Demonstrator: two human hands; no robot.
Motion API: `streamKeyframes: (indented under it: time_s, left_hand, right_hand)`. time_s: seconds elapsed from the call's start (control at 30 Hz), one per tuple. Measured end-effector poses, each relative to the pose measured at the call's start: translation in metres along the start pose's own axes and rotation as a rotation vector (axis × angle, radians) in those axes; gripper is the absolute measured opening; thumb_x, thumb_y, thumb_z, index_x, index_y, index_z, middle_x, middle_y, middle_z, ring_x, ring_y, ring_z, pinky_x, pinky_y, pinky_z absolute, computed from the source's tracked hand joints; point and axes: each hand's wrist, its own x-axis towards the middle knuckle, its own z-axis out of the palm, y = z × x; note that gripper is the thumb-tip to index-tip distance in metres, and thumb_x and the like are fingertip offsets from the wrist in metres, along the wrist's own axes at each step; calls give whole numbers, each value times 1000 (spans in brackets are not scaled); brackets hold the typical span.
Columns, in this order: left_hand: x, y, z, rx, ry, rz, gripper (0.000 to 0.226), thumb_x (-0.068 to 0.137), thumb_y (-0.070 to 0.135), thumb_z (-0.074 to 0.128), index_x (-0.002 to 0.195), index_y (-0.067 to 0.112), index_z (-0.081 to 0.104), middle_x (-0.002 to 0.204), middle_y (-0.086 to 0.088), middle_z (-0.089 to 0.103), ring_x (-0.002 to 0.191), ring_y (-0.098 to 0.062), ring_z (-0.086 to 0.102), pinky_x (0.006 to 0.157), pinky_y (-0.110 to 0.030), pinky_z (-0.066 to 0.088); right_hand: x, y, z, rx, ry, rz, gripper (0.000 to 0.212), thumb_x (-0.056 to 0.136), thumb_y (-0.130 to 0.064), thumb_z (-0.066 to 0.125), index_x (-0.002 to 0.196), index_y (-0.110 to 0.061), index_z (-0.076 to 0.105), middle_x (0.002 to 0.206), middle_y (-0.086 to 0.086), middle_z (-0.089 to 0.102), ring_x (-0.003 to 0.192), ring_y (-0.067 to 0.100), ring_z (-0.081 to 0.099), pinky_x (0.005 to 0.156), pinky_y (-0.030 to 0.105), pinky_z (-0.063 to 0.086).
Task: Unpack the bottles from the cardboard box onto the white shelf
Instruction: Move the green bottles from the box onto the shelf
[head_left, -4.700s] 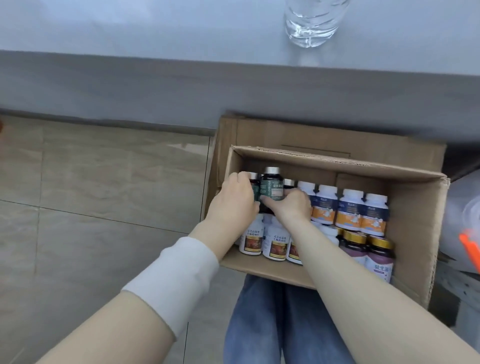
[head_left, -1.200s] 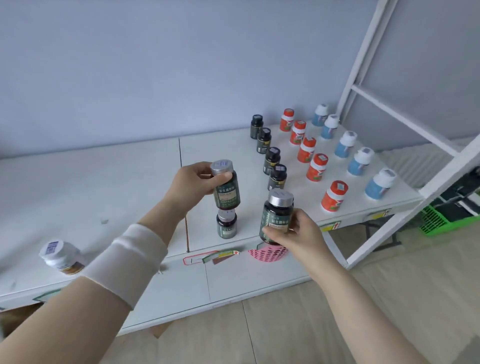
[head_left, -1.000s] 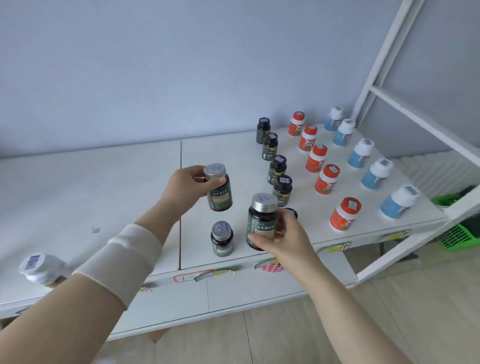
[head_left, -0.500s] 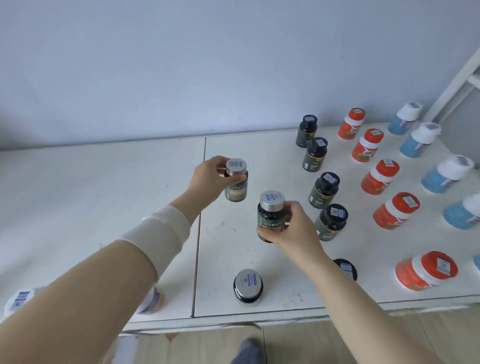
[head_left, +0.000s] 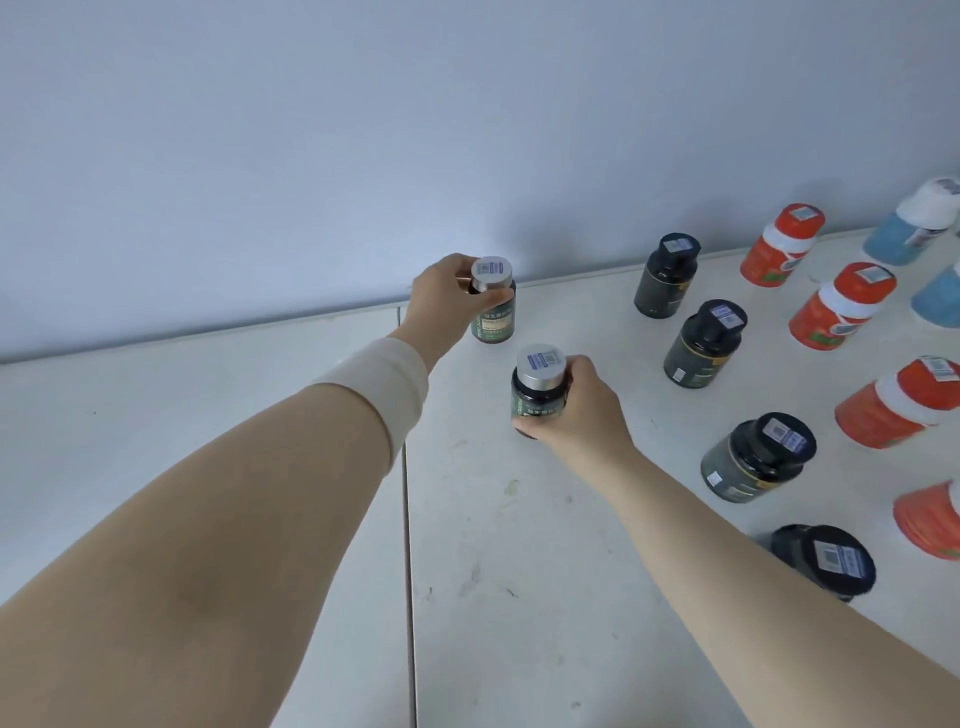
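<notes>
My left hand (head_left: 445, 296) grips a dark green bottle with a silver cap (head_left: 493, 306) by its neck, close to the back wall on the white shelf (head_left: 493, 545). My right hand (head_left: 582, 410) holds a second silver-capped dark bottle (head_left: 537, 387) just in front of it, its base at the shelf surface. Whether either bottle stands fully on the shelf I cannot tell. The cardboard box is out of view.
To the right stand a row of black-capped dark bottles (head_left: 704, 345), a row of orange bottles (head_left: 836, 306) and blue bottles with white caps (head_left: 914, 223). A seam (head_left: 408, 519) splits the shelf top. A blue-grey wall closes off the back.
Both hands have carried their bottles farther back on the shelf and lower; the left bottle now sits near the wall. The view has moved closer; the front silver-capped bottle has left the view.
</notes>
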Motion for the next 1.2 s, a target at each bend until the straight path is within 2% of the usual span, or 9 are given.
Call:
streamKeyframes:
  time_s: [0.17, 0.37, 0.53, 0.63, 0.77, 0.87, 0.93, 1.1, 1.2]
  left_hand:
    - [19, -7, 3, -58, -14, 19, 41, 78, 19, 75, 115, 8, 61, 114, -4, 66, 92, -9, 56, 78, -18, 41]
    - [19, -24, 11, -116, -28, 36, 39, 79, 18, 74, 114, 11, 57, 109, 3, 61, 98, -7, 54, 63, 7, 37]
    - [18, -23, 12, -166, -32, 32, 38, 80, 16, 72, 114, 11, 55, 108, 6, 58, 98, -7, 53, 61, 9, 36]
    - [17, -25, 15, -184, -31, 24, 40, 82, 16, 70, 118, 11, 53, 113, 2, 59, 100, -8, 52, 68, 2, 41]
    - [15, -18, 15, -194, -58, -18, 57, 84, 22, 69, 133, 10, 42, 133, -5, 52, 111, -11, 49, 95, -23, 41]
    - [10, -10, 5, -177, -63, -67, 78, 83, 30, 69, 145, 11, 26, 147, -7, 36, 133, -16, 38, 106, -28, 35]
    - [1, -7, -7, -87, -26, -27, 79, 83, 31, 69, 146, 11, 25, 148, -7, 33, 136, -18, 35, 110, -30, 32]
    - [-40, -2, -53, 395, 35, 175, 65, 86, 29, 64, 142, 13, 33, 142, -6, 39, 132, -23, 38, 110, -39, 31]
    - [-81, 8, -85, 716, 3, 242, 61, 89, 30, 60, 141, 17, 33, 142, -7, 35, 132, -25, 36, 105, -38, 31]
  right_hand:
    - [21, -1, 11, 0, -2, -76, 49, 71, -11, 76, 110, -15, 47, 98, -7, 53, 89, 11, 50, 60, 12, 34]
    - [27, 14, 24, -10, 37, -131, 55, 70, -12, 78, 117, -11, 49, 104, -8, 52, 96, 8, 50, 74, 9, 33]
    - [26, 14, 23, 7, 26, -136, 55, 71, -10, 77, 117, -11, 48, 105, -9, 53, 97, 7, 52, 77, 9, 36]
    - [26, 15, 24, 18, 22, -127, 55, 72, -9, 76, 119, -11, 47, 107, -7, 55, 98, 8, 53, 78, 9, 36]
    - [26, 14, 25, 6, 11, -82, 58, 74, -10, 75, 123, -9, 45, 121, 3, 56, 101, 10, 52, 77, 9, 34]
    - [25, 11, 20, -38, -29, -55, 77, 71, -18, 78, 136, -7, 37, 136, 5, 48, 123, 16, 47, 100, 24, 38]
    - [17, 6, 12, -49, -30, -38, 91, 71, -22, 79, 144, -8, 26, 147, 7, 36, 137, 20, 34, 113, 36, 30]
    - [-16, -14, -22, -160, 27, -99, 92, 76, -24, 74, 147, -9, 17, 150, 7, 24, 142, 18, 20, 114, 28, 20]
    - [-41, -41, -40, -313, 48, -206, 87, 77, -24, 73, 146, -11, 21, 147, 7, 26, 141, 17, 20, 111, 30, 25]
